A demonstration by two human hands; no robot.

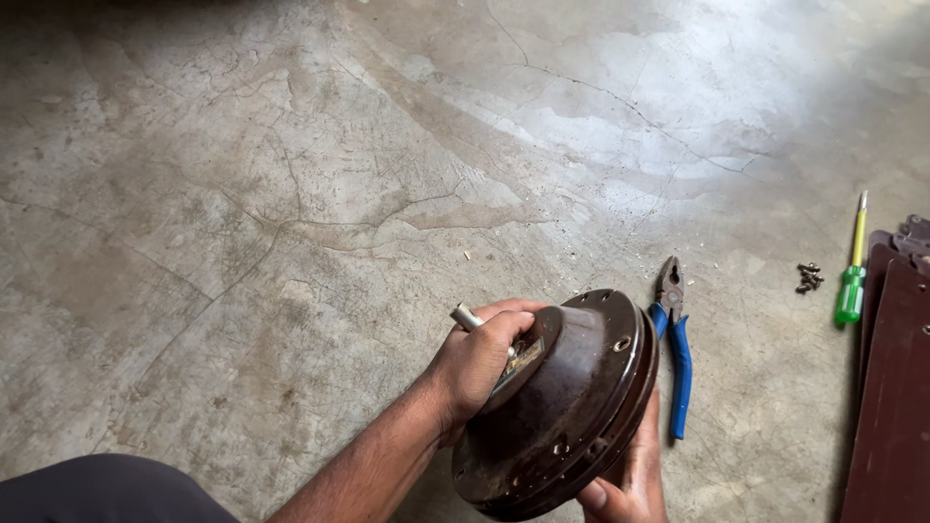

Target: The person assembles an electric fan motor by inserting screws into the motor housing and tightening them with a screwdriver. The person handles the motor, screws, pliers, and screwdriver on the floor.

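fan motor housing, brown, round, dusty, tilted on edge above the cracked concrete floor, low in our view. we grip it in both hands: left hand clenched around the metal shaft at its centre, right hand cupped under the lower rim, fingers partly hidden. just beside it on the floor: blue-handled pliers. further right: small pile of screws, green-and-yellow screwdriver, dark brown fan blades at the edge.
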